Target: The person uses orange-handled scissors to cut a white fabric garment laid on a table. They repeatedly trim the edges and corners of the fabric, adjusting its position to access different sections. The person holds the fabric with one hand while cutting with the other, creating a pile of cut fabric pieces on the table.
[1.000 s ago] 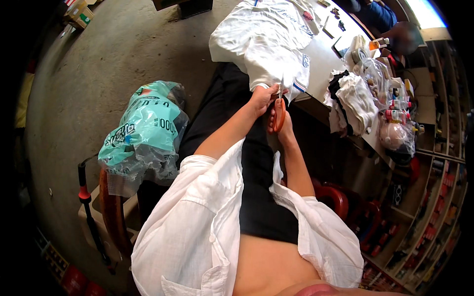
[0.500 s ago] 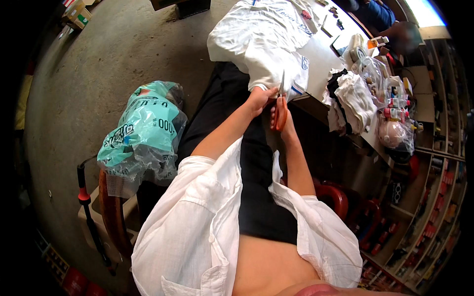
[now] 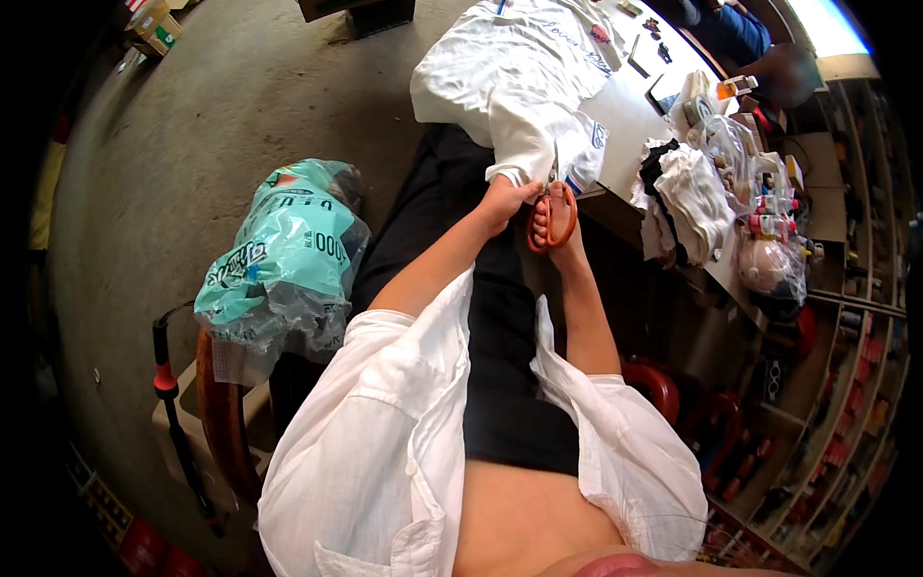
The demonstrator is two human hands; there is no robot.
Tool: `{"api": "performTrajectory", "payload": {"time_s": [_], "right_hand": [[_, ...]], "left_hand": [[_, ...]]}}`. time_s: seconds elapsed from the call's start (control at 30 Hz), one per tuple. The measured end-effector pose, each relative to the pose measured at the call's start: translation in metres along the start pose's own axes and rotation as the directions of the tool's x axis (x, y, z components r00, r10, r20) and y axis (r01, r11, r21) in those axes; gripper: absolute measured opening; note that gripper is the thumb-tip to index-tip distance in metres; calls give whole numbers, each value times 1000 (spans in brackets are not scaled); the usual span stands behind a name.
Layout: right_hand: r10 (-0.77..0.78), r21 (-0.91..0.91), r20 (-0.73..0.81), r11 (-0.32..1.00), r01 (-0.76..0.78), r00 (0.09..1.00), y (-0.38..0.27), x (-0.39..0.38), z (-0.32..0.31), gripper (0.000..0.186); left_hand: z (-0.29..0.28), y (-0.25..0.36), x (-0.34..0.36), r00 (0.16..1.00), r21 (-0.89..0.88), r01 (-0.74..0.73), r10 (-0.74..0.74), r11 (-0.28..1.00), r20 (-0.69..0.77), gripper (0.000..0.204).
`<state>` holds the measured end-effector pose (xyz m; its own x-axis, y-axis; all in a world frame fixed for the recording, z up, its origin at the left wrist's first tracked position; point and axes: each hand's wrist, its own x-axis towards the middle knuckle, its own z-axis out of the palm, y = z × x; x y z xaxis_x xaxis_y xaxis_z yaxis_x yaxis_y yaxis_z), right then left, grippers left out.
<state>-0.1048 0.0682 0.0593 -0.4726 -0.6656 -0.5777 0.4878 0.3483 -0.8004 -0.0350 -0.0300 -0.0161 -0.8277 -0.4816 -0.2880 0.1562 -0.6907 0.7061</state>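
A white printed garment (image 3: 514, 82), perhaps a T-shirt, lies over the table edge and hangs toward my lap. My left hand (image 3: 504, 204) pinches the near edge of the garment, its thumb stretched toward the blades. In my right hand (image 3: 560, 219) is a pair of scissors (image 3: 574, 229) with orange handles, the fingers through the loops. The loops are spread apart, and the blades point away from me into the cloth just right of my left thumb. White fabric hides part of the blades.
A teal plastic bag (image 3: 288, 250) rests on a wooden chair (image 3: 219, 413) at my left. On the right of the white table (image 3: 630, 144) sit a pile of white and black cloth (image 3: 697, 202) and plastic-wrapped items. A person in blue (image 3: 738, 38) is beyond, near shelves (image 3: 846, 375).
The scissors' handles have spread apart, and the blade that stood upright against the cloth now shows much less. Both hands stay near the garment's edge.
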Motion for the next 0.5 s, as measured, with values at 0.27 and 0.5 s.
{"api": "performTrajectory", "payload": {"time_s": [0.27, 0.5], "right_hand": [[144, 181, 201, 967, -181, 969, -10, 6, -17, 68], [63, 154, 41, 986, -69, 997, -17, 9, -7, 61]], "left_hand": [[-4, 5, -17, 990, -29, 17, -13, 999, 138, 20], [1, 15, -25, 990, -19, -41, 43, 999, 131, 31]]}}
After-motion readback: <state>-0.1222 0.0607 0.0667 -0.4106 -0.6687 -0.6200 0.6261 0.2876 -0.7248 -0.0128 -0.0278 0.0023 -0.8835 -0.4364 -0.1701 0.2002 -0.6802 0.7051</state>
